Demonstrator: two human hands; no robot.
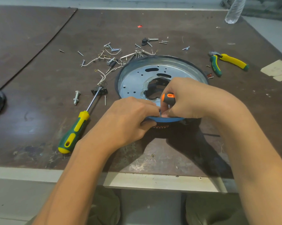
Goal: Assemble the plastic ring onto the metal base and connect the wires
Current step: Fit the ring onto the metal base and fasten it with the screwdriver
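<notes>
Ring [169,119], blue plastic, lies on the base [133,78] rim, right at your pinch. Left hand [128,117] pinches ring to rim. Right hand [189,98] clasps the orange screwdriver [167,96], fingertips beside that pinch. The ring looks thin, springy and light: hold its edge, close to the pinch.

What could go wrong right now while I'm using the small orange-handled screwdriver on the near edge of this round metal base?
The orange-and-grey screwdriver in the right hand works right beside the left hand fingertips gripping the blue plastic ring; a slip could jab them. Loose screws and white wires lie close behind the round silver metal base; a shove might scatter them or snag a wire.
</notes>
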